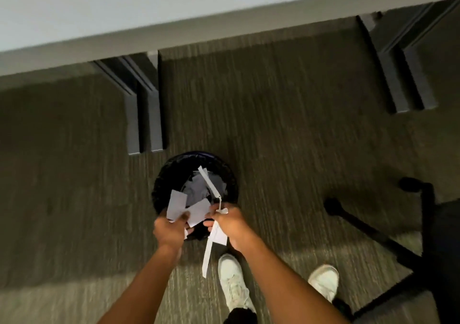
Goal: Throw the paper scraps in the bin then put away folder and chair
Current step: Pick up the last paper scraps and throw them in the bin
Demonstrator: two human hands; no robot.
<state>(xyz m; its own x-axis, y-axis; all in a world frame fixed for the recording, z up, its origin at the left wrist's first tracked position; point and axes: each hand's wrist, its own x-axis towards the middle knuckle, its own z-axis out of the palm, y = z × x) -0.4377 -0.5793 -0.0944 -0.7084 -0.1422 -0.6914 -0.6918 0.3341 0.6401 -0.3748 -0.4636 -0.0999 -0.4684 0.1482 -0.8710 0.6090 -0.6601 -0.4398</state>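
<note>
Dumping paper scraps (pixel 199 212) over the black bin (pixel 169 174); first stage of task under way, not complete.

Both hands sit over the near rim of the bin. Left hand (pixel 170 231) has fingers curled round several white pieces that fan out above the opening. Right hand (pixel 232 226) pinches a bunch of long strips (pixel 207 254); one end points into the bin, the other hangs down outside it toward the carpet. Some paper already lies inside the bin. Judgement: scraps in hand are not yet released, and the hanging strip could miss. Folder not in view, so left to do. Office chair (pixel 408 256) stands apart at right, base legs visible, not yet put away.
</note>
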